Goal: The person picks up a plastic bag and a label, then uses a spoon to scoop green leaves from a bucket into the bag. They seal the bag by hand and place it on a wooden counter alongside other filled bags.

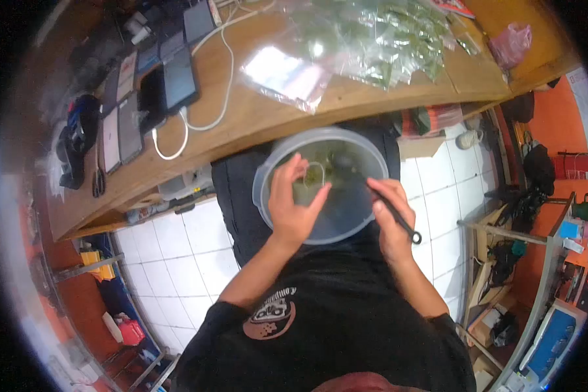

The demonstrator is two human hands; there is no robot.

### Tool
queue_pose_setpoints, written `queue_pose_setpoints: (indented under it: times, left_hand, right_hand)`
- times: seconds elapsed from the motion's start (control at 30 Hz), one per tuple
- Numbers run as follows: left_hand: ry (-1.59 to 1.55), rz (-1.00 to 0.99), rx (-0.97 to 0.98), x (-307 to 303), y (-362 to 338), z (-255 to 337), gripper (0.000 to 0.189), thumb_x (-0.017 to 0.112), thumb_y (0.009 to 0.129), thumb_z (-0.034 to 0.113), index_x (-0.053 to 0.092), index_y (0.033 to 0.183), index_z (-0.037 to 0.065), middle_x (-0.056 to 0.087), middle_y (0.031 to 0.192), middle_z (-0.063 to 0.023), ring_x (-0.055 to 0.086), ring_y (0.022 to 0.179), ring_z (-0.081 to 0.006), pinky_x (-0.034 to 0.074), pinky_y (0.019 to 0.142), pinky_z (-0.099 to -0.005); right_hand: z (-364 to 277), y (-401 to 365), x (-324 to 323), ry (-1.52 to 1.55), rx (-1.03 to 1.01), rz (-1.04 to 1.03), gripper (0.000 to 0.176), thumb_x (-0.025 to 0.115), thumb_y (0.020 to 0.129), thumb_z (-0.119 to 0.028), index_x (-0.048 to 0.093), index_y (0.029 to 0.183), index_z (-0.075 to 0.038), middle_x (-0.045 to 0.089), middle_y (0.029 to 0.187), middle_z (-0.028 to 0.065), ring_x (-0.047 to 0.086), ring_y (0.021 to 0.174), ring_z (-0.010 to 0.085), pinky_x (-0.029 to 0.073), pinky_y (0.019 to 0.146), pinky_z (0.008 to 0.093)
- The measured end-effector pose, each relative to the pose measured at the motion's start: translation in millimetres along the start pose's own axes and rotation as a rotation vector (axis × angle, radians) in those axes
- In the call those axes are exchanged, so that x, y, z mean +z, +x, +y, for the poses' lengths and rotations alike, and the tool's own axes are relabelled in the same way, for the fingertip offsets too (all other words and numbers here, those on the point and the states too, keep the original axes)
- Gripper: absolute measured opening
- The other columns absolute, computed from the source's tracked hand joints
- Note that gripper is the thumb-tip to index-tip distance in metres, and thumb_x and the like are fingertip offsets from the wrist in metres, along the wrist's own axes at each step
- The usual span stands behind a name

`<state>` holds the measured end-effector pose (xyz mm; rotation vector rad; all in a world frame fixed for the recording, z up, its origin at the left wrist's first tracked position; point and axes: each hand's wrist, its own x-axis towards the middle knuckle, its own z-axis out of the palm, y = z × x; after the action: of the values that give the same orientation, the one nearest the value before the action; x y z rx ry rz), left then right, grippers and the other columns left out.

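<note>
A round translucent tub (268,171) rests on dark cloth over the lap, with green bits inside. My left hand (295,199) is over the tub's left side, its thumb and fingers curved around a small clear bag or ring-shaped rim (323,171), too faint to make out fully. My right hand (392,210), at the tub's right edge, grips a black handle (398,221) with a hole in its end. The handle's far end reaches down into the tub, where it is blurred.
Beyond the tub is a wooden table (242,117) with clear bags of green contents (392,46), a stack of plastic packaging (284,72), several phones (179,78), white cables (227,78) and scissors (98,176). A metal rack (542,261) stands at the right.
</note>
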<state>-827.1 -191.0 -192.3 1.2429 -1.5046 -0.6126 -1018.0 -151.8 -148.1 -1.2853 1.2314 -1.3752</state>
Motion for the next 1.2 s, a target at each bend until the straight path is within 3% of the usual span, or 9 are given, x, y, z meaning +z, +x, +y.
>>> queue_pose_setpoints:
  times: [0.07, 0.2, 0.3, 0.33, 0.53, 0.73, 0.87, 1.07, 1.2]
  left_hand:
    - [-0.038, 0.017, 0.032, -2, -2, 6, 0.079, 0.085, 0.068, 0.000, 0.046, 0.137, 0.002, 0.057, 0.119, -0.0146, 0.062, 0.106, -0.0246, 0.053, 0.092, -0.0361]
    - [-0.082, -0.041, 0.043, -2, -5, 22, 0.069, 0.086, 0.068, 0.003, 0.053, 0.129, 0.001, 0.059, 0.116, -0.0159, 0.062, 0.106, -0.0251, 0.052, 0.092, -0.0364]
    - [-0.013, -0.156, 0.100, -10, -4, 31, 0.059, 0.085, 0.071, 0.005, 0.058, 0.123, 0.000, 0.060, 0.115, -0.0162, 0.063, 0.104, -0.0254, 0.053, 0.089, -0.0355]
    - [-0.043, -0.152, 0.082, -11, -2, 37, 0.046, 0.079, 0.077, 0.001, 0.060, 0.119, -0.001, 0.060, 0.114, -0.0155, 0.063, 0.100, -0.0234, 0.053, 0.085, -0.0328]
    - [-0.252, -0.116, -0.056, -15, -7, 24, 0.025, 0.068, 0.085, -0.004, 0.064, 0.110, -0.002, 0.065, 0.106, -0.0158, 0.067, 0.091, -0.0201, 0.054, 0.078, -0.0294]
    - [-0.479, -0.035, -0.216, -10, -4, 24, 0.020, 0.065, 0.089, -0.003, 0.064, 0.109, -0.004, 0.064, 0.101, -0.0114, 0.064, 0.091, -0.0159, 0.053, 0.079, -0.0269]
    - [-0.473, -0.047, -0.207, -11, -3, 24, 0.021, 0.065, 0.088, -0.004, 0.064, 0.109, -0.004, 0.063, 0.099, -0.0106, 0.063, 0.091, -0.0151, 0.052, 0.080, -0.0260]
    - [-0.478, -0.059, -0.217, -12, -4, 14, 0.023, 0.066, 0.086, -0.005, 0.065, 0.109, -0.003, 0.064, 0.097, -0.0088, 0.063, 0.088, -0.0135, 0.051, 0.075, -0.0245]
    - [-0.578, -0.097, -0.283, -13, -1, 17, 0.025, 0.066, 0.086, -0.005, 0.064, 0.110, -0.003, 0.063, 0.094, -0.0066, 0.060, 0.080, -0.0099, 0.048, 0.069, -0.0235]
  right_hand:
    - [-1, -3, 3, -0.135, 0.003, -0.018, 0.048, 0.072, 0.080, -0.023, 0.064, 0.122, -0.003, 0.048, 0.108, 0.0080, 0.045, 0.104, 0.0210, 0.036, 0.095, 0.0323]
    - [5, 6, 19, -0.275, -0.151, -0.045, 0.038, 0.077, 0.072, -0.011, 0.066, 0.108, -0.005, 0.057, 0.112, 0.0133, 0.052, 0.108, 0.0275, 0.041, 0.095, 0.0359]
    - [16, 11, 27, -0.165, -0.053, -0.065, 0.028, 0.074, 0.075, -0.005, 0.068, 0.102, -0.003, 0.065, 0.107, 0.0134, 0.059, 0.105, 0.0268, 0.044, 0.094, 0.0361]
    - [8, 12, 29, -0.182, 0.000, -0.010, 0.018, 0.070, 0.079, -0.001, 0.068, 0.097, -0.001, 0.068, 0.101, 0.0132, 0.064, 0.099, 0.0241, 0.047, 0.090, 0.0330]
    - [23, 20, 24, 0.002, -0.051, 0.009, 0.018, 0.068, 0.082, 0.005, 0.067, 0.100, 0.003, 0.068, 0.099, 0.0114, 0.064, 0.092, 0.0171, 0.049, 0.084, 0.0281]
    - [26, 20, 20, 0.065, 0.007, -0.002, 0.028, 0.067, 0.082, 0.010, 0.063, 0.108, 0.003, 0.066, 0.094, 0.0104, 0.062, 0.092, 0.0163, 0.049, 0.083, 0.0276]
    - [28, 22, 17, 0.056, 0.080, 0.012, 0.034, 0.069, 0.081, 0.008, 0.061, 0.113, 0.002, 0.066, 0.090, 0.0082, 0.062, 0.088, 0.0139, 0.049, 0.080, 0.0268]
    - [17, 30, 25, 0.229, 0.108, -0.057, 0.043, 0.070, 0.079, 0.006, 0.058, 0.120, 0.001, 0.067, 0.086, 0.0032, 0.058, 0.083, 0.0090, 0.046, 0.080, 0.0255]
    - [26, 31, 20, 0.075, 0.106, -0.115, 0.045, 0.069, 0.079, 0.005, 0.058, 0.122, -0.001, 0.065, 0.086, 0.0014, 0.053, 0.080, 0.0083, 0.043, 0.078, 0.0241]
